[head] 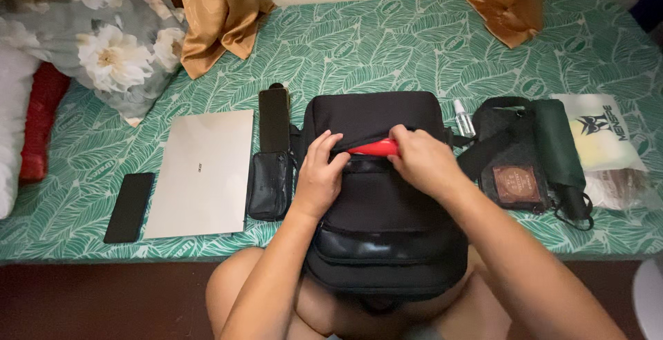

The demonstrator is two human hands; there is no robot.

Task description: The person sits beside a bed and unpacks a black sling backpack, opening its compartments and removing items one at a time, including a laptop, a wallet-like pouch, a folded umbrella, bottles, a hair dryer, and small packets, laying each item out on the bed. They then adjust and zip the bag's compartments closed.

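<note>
**Inspector A:** What are the hands doing at centre frame?

**Inspector B:** Both are working at the black backpack (383,202), which is lying flat across the bed edge and the person's lap. The left hand (319,174) is gripping the lip of the upper compartment, fingers curled over the fabric, holding it apart. The right hand (423,160) is pinching a red object (373,149) that is sitting half inside that opening; its kind I cannot tell.

**Inspector A:** Step in hand?

**Inspector B:** In my judgement the red object is passing through the compartment mouth. Any further move calls for the left hand keeping the lip wide so the fabric is not snagging.

**Inspector A:** Surroundings?

**Inspector B:** Left of centre, a small black pouch (269,185), a silver laptop (200,173), and a dark phone (129,206) at lower left. Right of centre, a small spray bottle (463,118), a dark sling bag (514,167) and a folded green umbrella (561,157), all lying on the green leaf-print sheet (387,43).
</note>
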